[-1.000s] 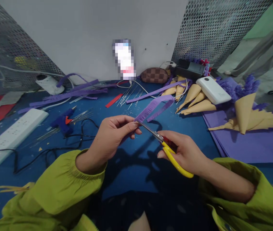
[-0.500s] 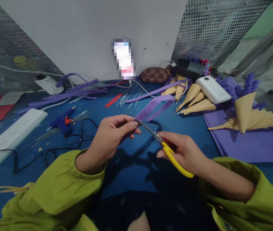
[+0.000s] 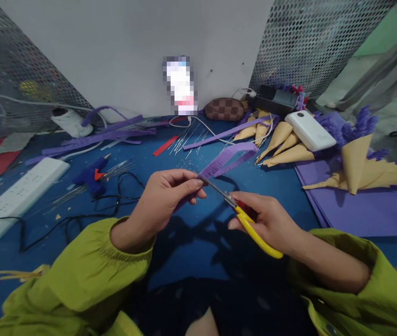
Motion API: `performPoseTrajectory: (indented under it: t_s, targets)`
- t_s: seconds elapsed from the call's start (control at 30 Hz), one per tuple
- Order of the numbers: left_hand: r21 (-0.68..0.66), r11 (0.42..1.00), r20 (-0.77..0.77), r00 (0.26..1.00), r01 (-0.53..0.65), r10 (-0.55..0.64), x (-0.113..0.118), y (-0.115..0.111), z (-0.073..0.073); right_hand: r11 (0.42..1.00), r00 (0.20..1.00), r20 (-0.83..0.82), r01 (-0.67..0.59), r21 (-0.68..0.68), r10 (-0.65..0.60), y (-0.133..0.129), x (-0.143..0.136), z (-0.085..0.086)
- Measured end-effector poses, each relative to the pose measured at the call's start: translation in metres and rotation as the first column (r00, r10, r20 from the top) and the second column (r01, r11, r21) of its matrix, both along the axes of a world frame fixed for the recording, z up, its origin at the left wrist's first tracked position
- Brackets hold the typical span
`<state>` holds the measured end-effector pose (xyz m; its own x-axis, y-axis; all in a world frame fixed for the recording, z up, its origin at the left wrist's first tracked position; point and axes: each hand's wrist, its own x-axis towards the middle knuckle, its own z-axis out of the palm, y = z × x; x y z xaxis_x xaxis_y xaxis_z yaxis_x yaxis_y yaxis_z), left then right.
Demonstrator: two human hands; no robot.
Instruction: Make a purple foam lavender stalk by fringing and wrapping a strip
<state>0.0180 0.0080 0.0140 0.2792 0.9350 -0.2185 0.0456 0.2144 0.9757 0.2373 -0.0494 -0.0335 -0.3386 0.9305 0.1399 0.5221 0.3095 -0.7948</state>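
Between the thumb and fingers of my left hand (image 3: pixel 170 196) is pinched a purple paper strip (image 3: pixel 219 161). The strip loops up and away to the right, with fine cuts along its edge. My right hand (image 3: pixel 266 217) is closed round the handles of a pair of scissors (image 3: pixel 254 233) with a yellow grip and a bit of red showing. Their blades point up and left, and the tips meet the strip's edge right beside my left thumb. Whether the blades are parted cannot be made out.
A blue glue gun (image 3: pixel 93 177) and its black cord lie left, near a white power strip (image 3: pixel 26 200). Thin wires (image 3: pixel 184 140) and purple strips (image 3: pixel 103 133) lie behind. At right are tan paper cones (image 3: pixel 289 154), a white power bank (image 3: pixel 310 130) and purple sheets (image 3: pixel 362 210).
My left hand and the purple strip have shifted very slightly to the right, and the strip's loop sits a little lower. The scissors stay at the strip's edge.
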Motion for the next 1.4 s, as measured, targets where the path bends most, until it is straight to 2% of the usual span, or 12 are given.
performPoseTrajectory:
  t_s: [0.17, 0.3, 0.43, 0.7, 1.4]
  targets:
    - [-0.023, 0.999, 0.007, 0.999, 0.033, -0.033, -0.0021, 0.0030, 0.0005, 0.995, 0.997, -0.064, -0.048, -0.083, 0.043, 0.0008, 0.0004, 0.0014]
    - [-0.043, 0.998, 0.041, 0.998, 0.040, -0.038, -0.0029, 0.0034, -0.0017, 0.994, 0.994, -0.101, -0.049, -0.097, 0.039, 0.0014, 0.0002, 0.0002]
    - [-0.026, 1.000, 0.027, 1.000, 0.012, -0.012, -0.0021, 0.0019, -0.0034, 0.997, 0.997, -0.076, -0.006, -0.076, 0.000, 0.0016, 0.0003, -0.0014]
    - [0.105, 0.994, -0.039, 0.999, -0.033, 0.037, -0.0018, 0.0009, -0.0018, 0.999, 0.999, 0.003, 0.040, 0.025, -0.040, -0.0003, -0.0002, -0.0047]
    - [0.068, 0.998, 0.034, 0.999, -0.015, 0.013, -0.0016, 0.0012, -0.0027, 0.998, 1.000, 0.023, 0.007, 0.064, -0.009, -0.0010, 0.0002, -0.0042]
